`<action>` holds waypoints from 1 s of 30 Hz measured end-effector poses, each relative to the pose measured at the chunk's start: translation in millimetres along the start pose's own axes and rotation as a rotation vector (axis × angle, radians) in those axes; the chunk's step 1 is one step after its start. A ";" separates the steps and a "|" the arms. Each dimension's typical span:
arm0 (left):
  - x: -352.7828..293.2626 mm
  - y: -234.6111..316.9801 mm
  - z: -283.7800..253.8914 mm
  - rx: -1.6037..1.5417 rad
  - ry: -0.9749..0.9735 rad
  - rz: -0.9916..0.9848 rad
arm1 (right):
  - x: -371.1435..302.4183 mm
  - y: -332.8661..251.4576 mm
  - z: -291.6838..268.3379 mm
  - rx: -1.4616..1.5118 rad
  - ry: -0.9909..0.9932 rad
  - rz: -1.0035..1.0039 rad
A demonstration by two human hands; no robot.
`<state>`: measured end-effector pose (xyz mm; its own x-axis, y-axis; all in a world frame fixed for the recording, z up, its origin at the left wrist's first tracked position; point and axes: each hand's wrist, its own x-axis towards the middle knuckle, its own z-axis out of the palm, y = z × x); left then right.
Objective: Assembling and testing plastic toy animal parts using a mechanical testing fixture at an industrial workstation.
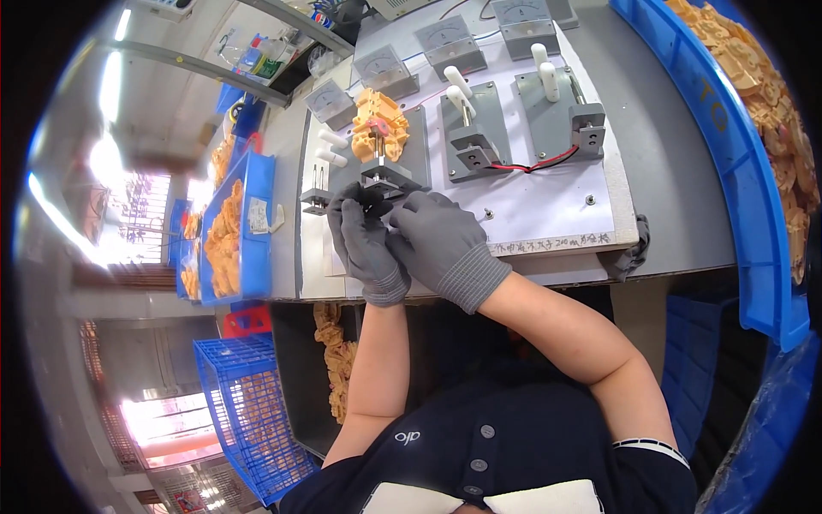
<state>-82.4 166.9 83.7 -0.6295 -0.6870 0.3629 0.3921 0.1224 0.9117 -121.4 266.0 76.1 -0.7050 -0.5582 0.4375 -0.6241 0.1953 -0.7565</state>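
Both my hands wear grey knit gloves and meet at the front of a test fixture. My left hand [364, 244] is closed, its fingers curled up beside the fixture's dark metal front block [385, 177]. My right hand [441, 244] presses in from the right, its fingers bent together against the left hand. Whatever lies between the fingers is hidden. Just beyond, a yellow-orange plastic part [378, 124] with a small pink piece [377, 127] sits on the fixture's grey plate [415, 141], against metal pins.
Two more fixtures [473, 141] [556, 111] with white handles and red-black wires stand to the right. Several analog meters [449, 47] line the back of the white board [548, 210]. A blue bin [723, 128] of yellow parts is at right; blue crates [257, 184] stand left.
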 end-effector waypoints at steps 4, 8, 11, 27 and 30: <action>0.0 -4.7 -1.2 -0.069 -0.050 0.049 | -0.2 0.9 -0.1 -0.002 0.023 0.018; -3.1 1.0 4.9 -0.106 -0.100 0.043 | 1.3 3.3 2.7 -0.042 0.051 0.026; -2.3 5.3 -2.3 -0.143 -0.154 0.039 | 3.4 -3.1 4.1 -0.024 0.077 0.016; 13.0 -39.0 -36.0 -0.454 -0.281 -0.192 | 110.1 -37.6 -17.3 -0.435 -0.200 0.210; 20.9 -34.4 -38.4 -0.305 -0.554 -0.036 | 134.1 -33.0 1.4 -0.666 -0.257 0.202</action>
<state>-83.3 120.8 52.4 -0.8678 -0.2044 0.4529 0.4860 -0.1596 0.8592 -194.9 183.5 159.1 -0.7775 -0.6150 0.1317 -0.6206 0.7163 -0.3189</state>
